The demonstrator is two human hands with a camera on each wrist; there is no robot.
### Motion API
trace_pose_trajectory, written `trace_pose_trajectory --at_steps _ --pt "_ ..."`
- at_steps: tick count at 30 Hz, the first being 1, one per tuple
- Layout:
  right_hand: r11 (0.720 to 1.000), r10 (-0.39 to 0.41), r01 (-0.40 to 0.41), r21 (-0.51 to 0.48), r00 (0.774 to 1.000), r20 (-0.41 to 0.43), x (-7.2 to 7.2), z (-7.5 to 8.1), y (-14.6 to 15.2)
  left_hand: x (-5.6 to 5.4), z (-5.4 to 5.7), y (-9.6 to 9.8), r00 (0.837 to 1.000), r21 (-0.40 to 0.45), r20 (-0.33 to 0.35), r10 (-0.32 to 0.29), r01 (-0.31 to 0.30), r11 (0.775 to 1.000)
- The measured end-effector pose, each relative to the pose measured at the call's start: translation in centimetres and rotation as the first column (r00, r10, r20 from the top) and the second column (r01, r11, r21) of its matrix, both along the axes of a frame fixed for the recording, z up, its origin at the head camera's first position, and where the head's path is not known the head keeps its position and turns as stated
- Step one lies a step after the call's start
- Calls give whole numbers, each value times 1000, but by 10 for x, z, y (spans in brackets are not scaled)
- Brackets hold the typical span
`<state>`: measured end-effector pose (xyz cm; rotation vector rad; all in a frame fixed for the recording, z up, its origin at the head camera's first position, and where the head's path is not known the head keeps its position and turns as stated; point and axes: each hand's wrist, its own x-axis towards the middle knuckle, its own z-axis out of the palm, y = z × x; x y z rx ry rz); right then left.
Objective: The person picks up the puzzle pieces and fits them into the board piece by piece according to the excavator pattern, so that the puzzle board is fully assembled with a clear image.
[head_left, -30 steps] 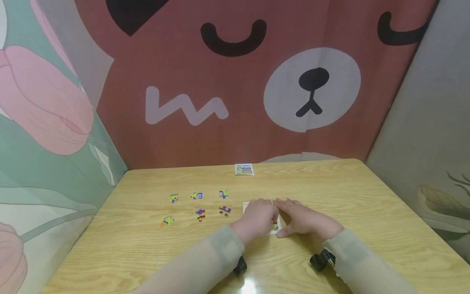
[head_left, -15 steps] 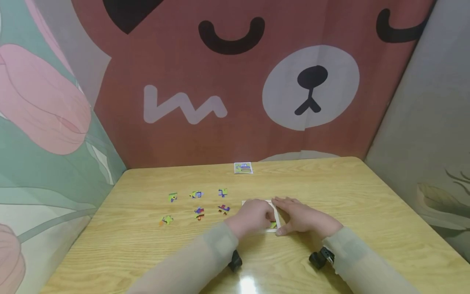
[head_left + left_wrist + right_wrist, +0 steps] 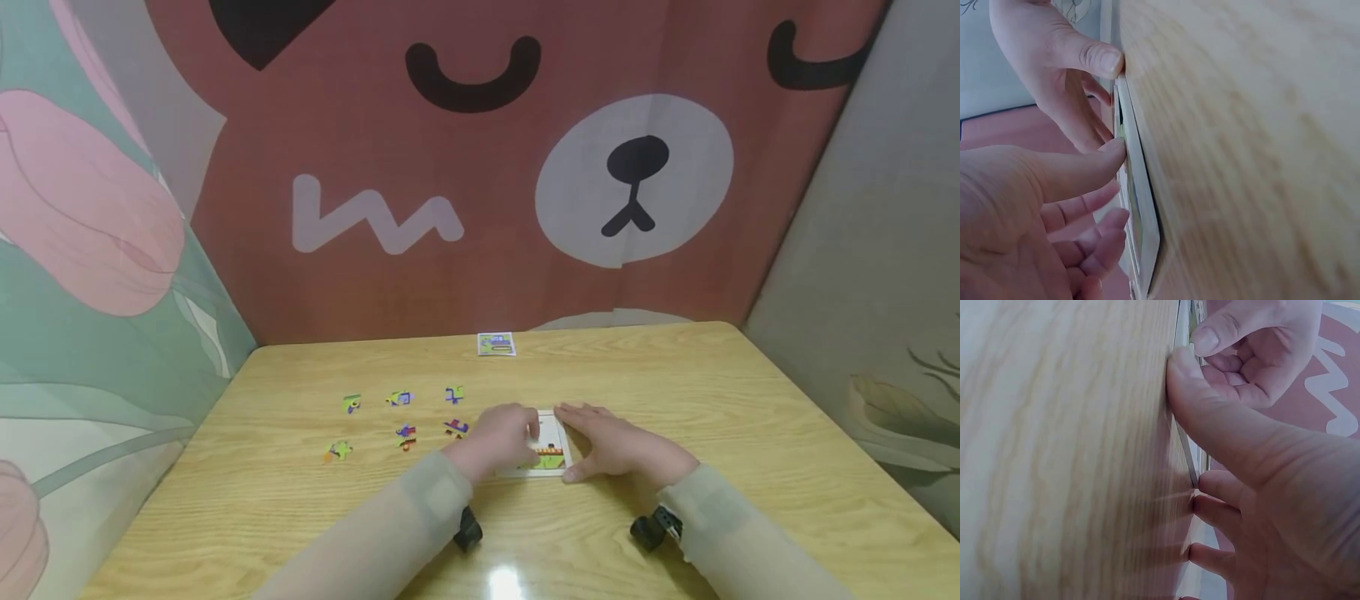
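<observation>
A white-rimmed puzzle tray (image 3: pixel 566 446) lies flat on the table, with a picture of green, red and black along its near part and a white bare area behind. Over its left part is my left hand (image 3: pixel 501 435), fingers loosely bent and nothing held between them. In the left wrist view its thumb (image 3: pixel 1094 167) touches the tray's near side. My right hand (image 3: pixel 626 442) rests along the tray's right edge, thumb at the near corner and extended fingers at the far corner. The right wrist view shows its thumb (image 3: pixel 1194 381) pressed to the tray's side.
Several loose jigsaw pieces, among them a green one (image 3: pixel 341 450) and a purple-red one (image 3: pixel 455 427), lie in two rough rows left of the tray. A small picture card (image 3: pixel 497 344) lies near the back edge of the wooden table (image 3: pixel 675 367).
My left hand has drawn back to the left from the tray's right part, uncovering the green and red picture strip and the white area. The right hand has stayed at the tray's edge.
</observation>
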<state>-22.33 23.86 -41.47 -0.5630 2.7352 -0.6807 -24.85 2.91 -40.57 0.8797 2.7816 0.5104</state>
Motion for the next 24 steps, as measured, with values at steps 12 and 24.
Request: trace_pose_trajectory --at_steps 12,24 --pt "1000 17 -17 4 1000 -9 -1 -1 0 -8 0 -8 999 -100 -38 29 -33 994" --pt "1000 -7 7 18 1000 17 0 2 -1 -15 0 -13 993 21 -102 -53 56 998"
